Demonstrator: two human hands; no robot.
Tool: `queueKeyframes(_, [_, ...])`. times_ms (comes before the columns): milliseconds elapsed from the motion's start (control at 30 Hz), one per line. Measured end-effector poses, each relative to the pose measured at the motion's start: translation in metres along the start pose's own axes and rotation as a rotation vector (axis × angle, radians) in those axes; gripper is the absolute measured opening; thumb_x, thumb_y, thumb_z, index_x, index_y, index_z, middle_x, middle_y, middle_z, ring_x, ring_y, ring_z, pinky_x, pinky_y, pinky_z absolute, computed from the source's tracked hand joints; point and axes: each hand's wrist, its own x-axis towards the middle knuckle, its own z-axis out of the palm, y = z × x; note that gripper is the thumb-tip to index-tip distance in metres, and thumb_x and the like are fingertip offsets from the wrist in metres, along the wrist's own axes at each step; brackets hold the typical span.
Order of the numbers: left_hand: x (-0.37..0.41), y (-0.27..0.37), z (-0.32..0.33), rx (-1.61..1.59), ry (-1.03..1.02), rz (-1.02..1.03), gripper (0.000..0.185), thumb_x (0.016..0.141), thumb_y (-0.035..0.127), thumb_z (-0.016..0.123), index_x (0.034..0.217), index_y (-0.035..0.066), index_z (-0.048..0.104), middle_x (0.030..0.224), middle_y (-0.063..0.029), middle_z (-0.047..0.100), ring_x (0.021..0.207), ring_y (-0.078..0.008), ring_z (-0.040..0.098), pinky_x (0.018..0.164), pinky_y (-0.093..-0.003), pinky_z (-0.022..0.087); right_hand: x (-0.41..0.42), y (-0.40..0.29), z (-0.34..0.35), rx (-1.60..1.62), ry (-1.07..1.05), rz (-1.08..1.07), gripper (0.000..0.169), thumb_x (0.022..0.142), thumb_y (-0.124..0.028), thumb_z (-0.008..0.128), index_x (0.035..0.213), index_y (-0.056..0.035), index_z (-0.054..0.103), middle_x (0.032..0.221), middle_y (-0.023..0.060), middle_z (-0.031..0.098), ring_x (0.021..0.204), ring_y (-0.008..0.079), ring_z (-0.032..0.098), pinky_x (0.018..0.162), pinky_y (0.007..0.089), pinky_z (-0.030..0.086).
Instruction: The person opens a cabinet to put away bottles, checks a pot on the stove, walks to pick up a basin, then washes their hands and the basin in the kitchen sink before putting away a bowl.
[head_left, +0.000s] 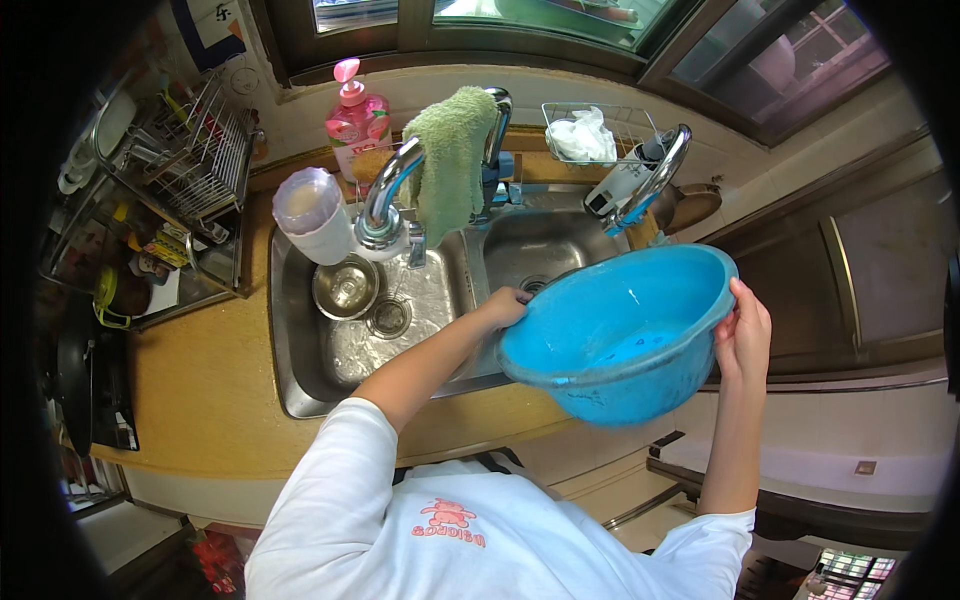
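A blue plastic basin (615, 330) is held tilted over the right bowl of a stainless steel double sink (300, 375) and the counter's front edge. My left hand (506, 306) grips its left rim, with the fingers partly hidden. On the far right rim is my right hand (742, 330), its thumb at the edge and its fingers against the outer wall. In the left bowl a small metal bowl (346, 286) sits beside the drain. A green towel (450, 161) hangs over the chrome faucet (386, 202) above the sink.
Behind the sink stand a pink pump bottle (358, 124) and a wire basket (600, 120) holding a white plastic bag. A faucet-mounted water filter (313, 217) overhangs the left bowl. Another curved faucet (660, 180) rises at the right. A metal dish rack (202, 172) occupies the left counter.
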Motion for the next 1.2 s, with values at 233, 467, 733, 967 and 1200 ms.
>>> queueKeyframes(233, [0.034,0.006,0.013,-0.001,0.078,-0.055,0.036,0.072,0.007,0.053,0.107,0.003,0.060,0.101,-0.0163,0.061,0.092,-0.0235,0.059,0.081,-0.0319,0.045,0.054,-0.009,-0.001,0.018,-0.080,0.046,0.016,0.085,-0.015,0.053,0.078,-0.0020,0.055,0.065,0.0020,0.055,0.050,0.0072,0.054,0.043,0.0170,0.048])
queueKeyframes(467, [0.042,0.008,0.035,-0.111,-0.073,-0.057,0.032,0.073,0.012,0.053,0.104,0.010,0.064,0.091,-0.0119,0.064,0.081,-0.0213,0.060,0.073,-0.0312,0.047,0.087,-0.031,0.006,-0.022,-0.224,0.085,0.019,0.085,-0.015,0.055,0.077,0.0022,0.055,0.067,0.0076,0.058,0.054,0.0114,0.058,0.049,0.0200,0.052])
queueKeyframes(733, [0.011,0.052,0.077,-0.070,-0.279,-0.206,0.038,0.083,0.020,0.048,0.121,0.017,0.052,0.102,-0.0057,0.059,0.078,-0.0157,0.058,0.063,-0.0283,0.049,0.079,-0.058,0.037,-0.294,-0.495,0.091,0.022,0.085,-0.016,0.054,0.091,0.0053,0.051,0.071,0.0095,0.058,0.054,0.0129,0.059,0.048,0.0210,0.053])
queueKeyframes(967, [0.025,0.039,0.106,0.109,-0.272,-0.088,0.046,0.081,0.009,0.044,0.126,0.018,0.046,0.119,-0.0125,0.051,0.102,-0.0227,0.052,0.083,-0.0298,0.043,0.064,-0.052,0.056,-0.471,-0.564,0.089,0.043,0.083,-0.017,0.055,0.110,0.0133,0.038,0.072,0.0100,0.055,0.051,0.0140,0.059,0.046,0.0218,0.052])
queueKeyframes(1200, [0.034,0.028,0.122,0.190,-0.242,-0.076,0.053,0.078,0.009,0.054,0.129,0.020,0.042,0.128,-0.0174,0.043,0.117,-0.0292,0.042,0.097,-0.0332,0.033,0.067,-0.041,0.050,-0.511,-0.512,0.073,0.047,0.083,-0.016,0.055,0.113,0.0155,0.036,0.069,0.0101,0.054,0.050,0.0140,0.058,0.044,0.0215,0.051])
